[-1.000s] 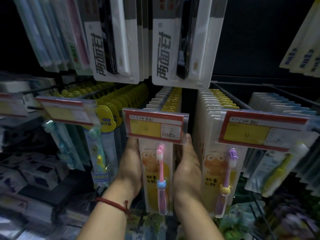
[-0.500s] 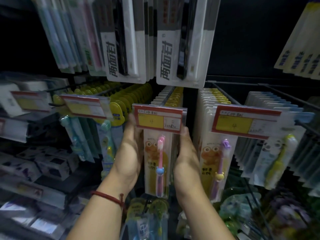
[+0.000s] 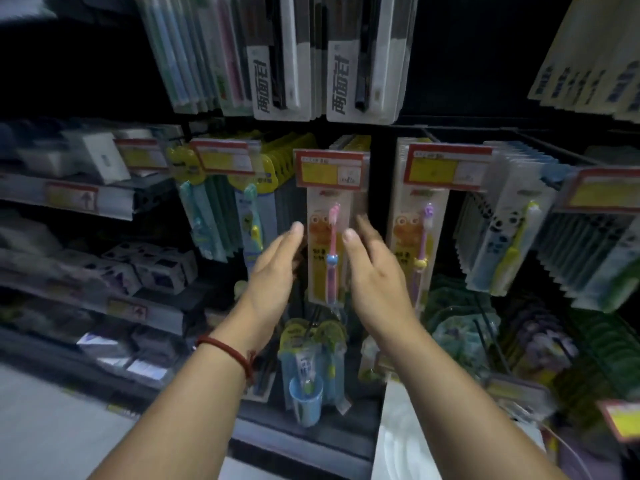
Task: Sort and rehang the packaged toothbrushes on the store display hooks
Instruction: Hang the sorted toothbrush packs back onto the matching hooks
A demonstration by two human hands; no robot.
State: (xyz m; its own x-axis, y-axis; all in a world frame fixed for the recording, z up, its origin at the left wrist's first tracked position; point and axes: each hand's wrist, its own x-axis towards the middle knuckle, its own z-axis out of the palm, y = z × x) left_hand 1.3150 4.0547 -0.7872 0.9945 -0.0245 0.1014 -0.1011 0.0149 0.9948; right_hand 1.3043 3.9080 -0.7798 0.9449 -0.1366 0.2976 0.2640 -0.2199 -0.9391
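Note:
A row of yellow-card packs with a pink child's toothbrush [image 3: 331,247] hangs on the middle hook under a red and yellow price tag [image 3: 330,169]. My left hand [image 3: 275,270] is just left of that pack, fingers straight, holding nothing. My right hand [image 3: 375,268] is just right of it, fingers straight too, a little apart from the pack. A matching row with a purple toothbrush [image 3: 420,251] hangs on the hook to the right. Panda-print packs with a yellow toothbrush [image 3: 512,244] hang further right.
Large white and black toothbrush packs [image 3: 363,57] hang above. Teal and green brush packs [image 3: 221,220] hang at left. Boxed goods fill the left shelves [image 3: 86,199]. A blue cup set [image 3: 306,393] hangs below the hands. Hook wires stick out at lower right.
Both hands have let go of the sides of the pink toothbrush row and drawn back toward me with fingers opened. The view has pulled away from the display.

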